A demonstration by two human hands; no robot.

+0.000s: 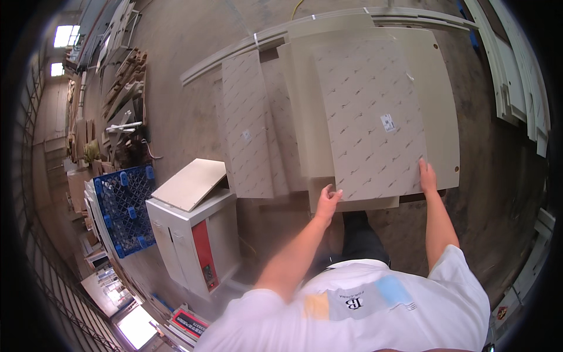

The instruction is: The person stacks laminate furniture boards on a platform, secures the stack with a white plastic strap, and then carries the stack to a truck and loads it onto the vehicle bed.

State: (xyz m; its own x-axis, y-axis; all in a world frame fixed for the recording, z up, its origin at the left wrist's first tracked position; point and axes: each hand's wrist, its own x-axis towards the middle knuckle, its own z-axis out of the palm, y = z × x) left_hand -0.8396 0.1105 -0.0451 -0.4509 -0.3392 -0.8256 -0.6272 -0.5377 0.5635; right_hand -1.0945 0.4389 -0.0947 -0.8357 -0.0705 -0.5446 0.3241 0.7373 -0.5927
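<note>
A large flat panel (369, 88), covered in pale film with a repeated print and bearing a small white label, lies over a stack of cream panels (440, 105) in front of me. My left hand (327, 202) is closed at its near left corner, the thumb lying by the edge. My right hand (428, 176) grips the right edge close to the near corner, with some fingers hidden by the panel. Left of the stack is a narrower film-covered panel (243, 117) of the same kind, resting partly over another.
A white metal cabinet (176, 240) with a red strip stands to the left, a loose board tilted on top. Behind it leans a blue plastic pallet (123, 205). Long pale strips (422, 14) lie beyond the stack. More long panels (516, 76) stand at the right.
</note>
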